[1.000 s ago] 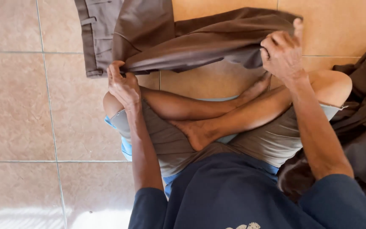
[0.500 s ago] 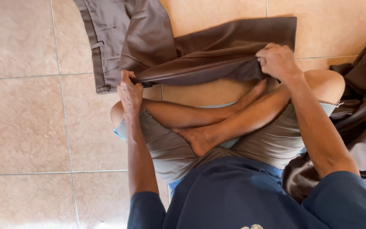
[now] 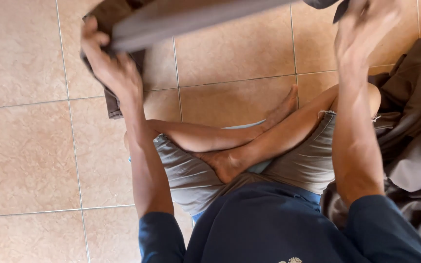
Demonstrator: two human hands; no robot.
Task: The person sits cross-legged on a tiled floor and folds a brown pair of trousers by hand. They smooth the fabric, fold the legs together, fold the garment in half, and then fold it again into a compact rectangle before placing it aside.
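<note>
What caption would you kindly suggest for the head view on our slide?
Seated cross-legged on a tiled floor, a person's left hand and right hand lift a brown garment.

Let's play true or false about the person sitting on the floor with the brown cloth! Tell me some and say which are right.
1. Both hands hold the brown garment up off the floor. True: the left hand and the right hand each grip an end.
2. The person sits on a wooden table. False: they sit cross-legged on the tan tiled floor.
3. The person wears shoes. False: the foot is bare.
4. A pile of dark brown cloth lies beside the person's right arm. True.
5. The person's top is bright red. False: the top is dark blue.
</note>
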